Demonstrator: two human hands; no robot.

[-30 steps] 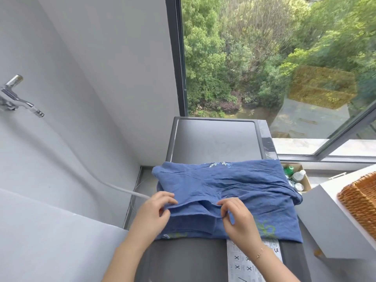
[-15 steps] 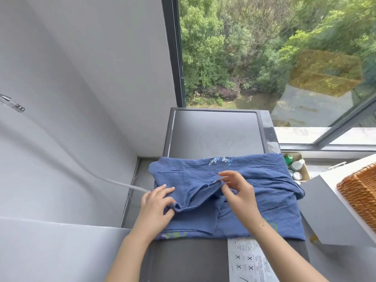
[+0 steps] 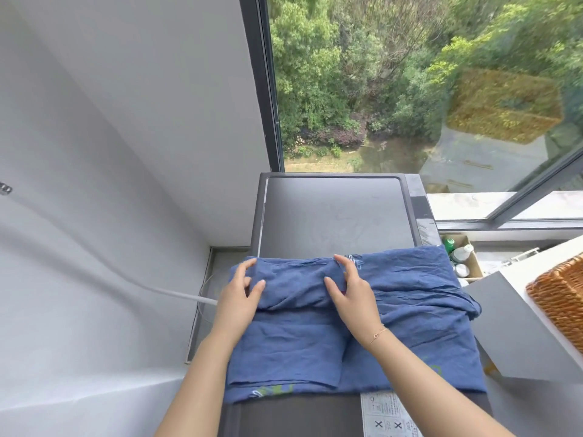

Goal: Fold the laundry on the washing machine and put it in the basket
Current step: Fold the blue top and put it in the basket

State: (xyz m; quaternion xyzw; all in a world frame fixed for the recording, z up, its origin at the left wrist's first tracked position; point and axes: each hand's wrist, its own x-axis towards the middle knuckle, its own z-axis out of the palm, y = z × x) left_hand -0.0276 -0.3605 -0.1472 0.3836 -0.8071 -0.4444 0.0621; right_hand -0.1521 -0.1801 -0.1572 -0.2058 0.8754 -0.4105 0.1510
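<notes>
1. Our left hand (image 3: 241, 293) rests on the blue cloth (image 3: 362, 316). Its fingers (image 3: 244, 269) are spread and only a little bent, and its thumb presses the fold. We cannot tell if it pinches any cloth.
2. Our right hand (image 3: 353, 287) rests on the same fold. Its fingers (image 3: 344, 261) curl a little over the far edge, and its thumb lies on top.
3. A moment ago both hands held a flap up near the front edge. Now the flap lies over on the far part of the cloth, and both hands sit on it.
4. We think this fold is nearly done. More folds may come before the cloth goes away.
5. The cloth lies right under our fingers, on top of the washing machine (image 3: 334, 216). Its right part is not yet folded.
6. The basket (image 3: 560, 299) sits to the right, well apart from the cloth. We see no laundry in the part of it that shows.
</notes>
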